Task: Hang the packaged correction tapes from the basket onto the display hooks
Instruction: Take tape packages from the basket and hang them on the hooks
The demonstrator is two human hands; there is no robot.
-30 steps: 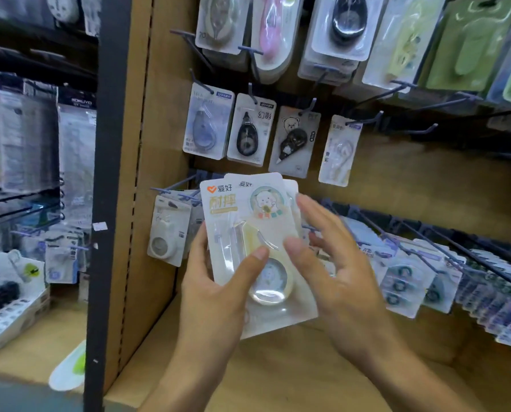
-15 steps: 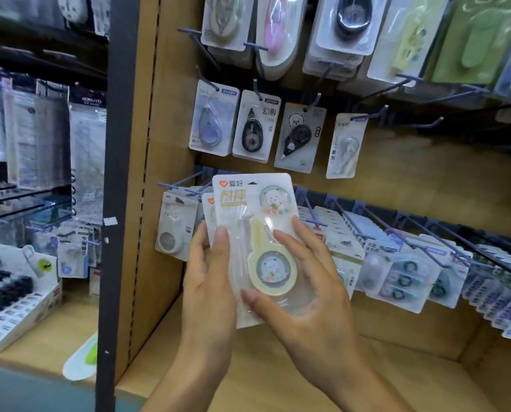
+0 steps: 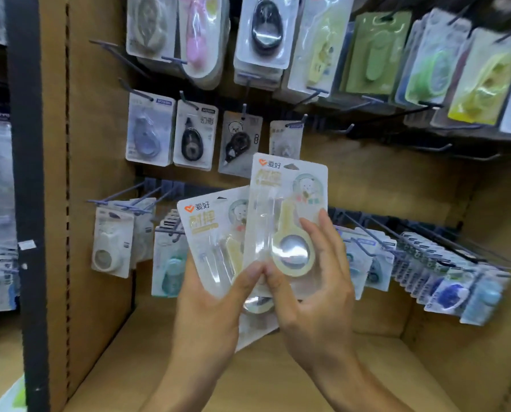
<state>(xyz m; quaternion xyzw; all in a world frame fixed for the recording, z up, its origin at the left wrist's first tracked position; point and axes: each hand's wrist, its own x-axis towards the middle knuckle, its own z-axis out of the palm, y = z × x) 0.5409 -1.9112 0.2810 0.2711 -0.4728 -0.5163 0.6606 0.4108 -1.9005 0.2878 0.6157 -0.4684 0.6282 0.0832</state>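
My right hand (image 3: 313,286) pinches one packaged yellow correction tape (image 3: 287,221) by its lower part and holds it upright, raised in front of the wooden display wall. A little lower and to the left, my left hand (image 3: 212,310) grips a small stack of the same white-and-yellow packages (image 3: 212,233), tilted left, with my thumb across the front. Bare metal hooks (image 3: 432,148) jut from the rail to the upper right of the raised package. The basket is out of view.
Rows of hooks hold other packaged correction tapes: a middle row (image 3: 193,135), a top row (image 3: 263,28) and a crowded lower row to the right (image 3: 444,275). A black upright post (image 3: 28,203) stands at the left. The wooden shelf floor (image 3: 272,379) lies below my hands.
My right hand has drawn the front package off the stack and lifted it up and to the right. The left hand keeps the remaining packages lower. The view has moved closer to the shelf.
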